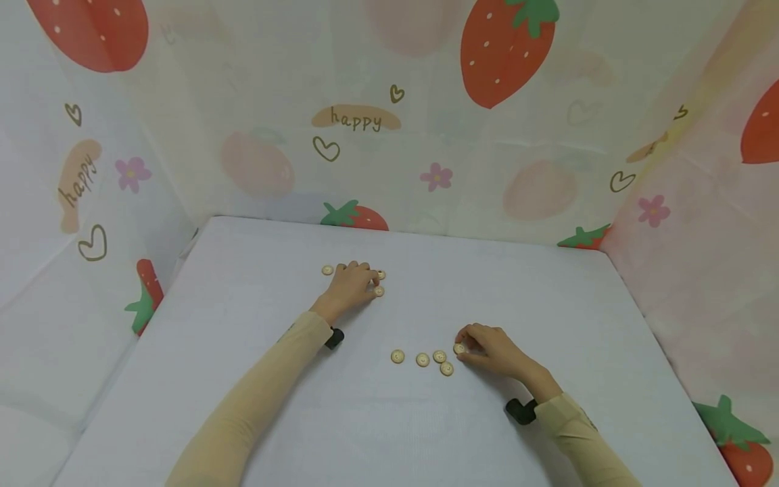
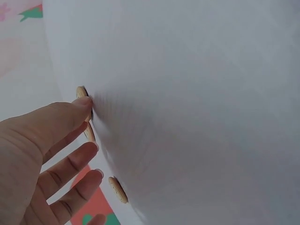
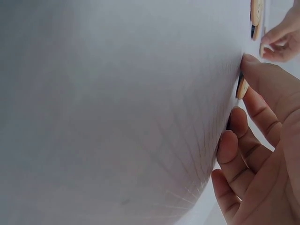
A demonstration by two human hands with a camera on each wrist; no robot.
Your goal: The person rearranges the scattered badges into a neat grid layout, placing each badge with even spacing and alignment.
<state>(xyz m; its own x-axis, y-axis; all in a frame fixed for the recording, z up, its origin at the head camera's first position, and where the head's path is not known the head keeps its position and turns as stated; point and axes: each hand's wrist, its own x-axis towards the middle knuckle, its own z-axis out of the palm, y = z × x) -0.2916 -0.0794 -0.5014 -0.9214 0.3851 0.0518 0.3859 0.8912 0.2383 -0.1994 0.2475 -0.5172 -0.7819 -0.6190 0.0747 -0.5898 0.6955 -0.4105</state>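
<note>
Several round, pale wooden buttons lie on the white table. Toward the back, my left hand point(image 1: 349, 284) pinches one button point(image 1: 379, 291) between thumb and index finger, its edge showing under the thumb in the left wrist view. Just behind that sits another button point(image 1: 381, 274), partly covered by the fingers. A third button point(image 1: 327, 270) lies left of the hand. Nearer the front, the right hand point(image 1: 496, 350) holds a button point(image 1: 459, 348) by its edges with thumb and forefinger, low at the tabletop. Its other fingers are bent, as the right wrist view shows.
Left of the right hand, a loose row of buttons has one at its left end point(image 1: 397, 356), another button point(image 1: 422, 360), then two close together, the nearer button point(image 1: 447, 368) slightly in front. Strawberry-printed cloth walls point(image 1: 365, 169) stand behind the table point(image 1: 292, 419) and on both sides.
</note>
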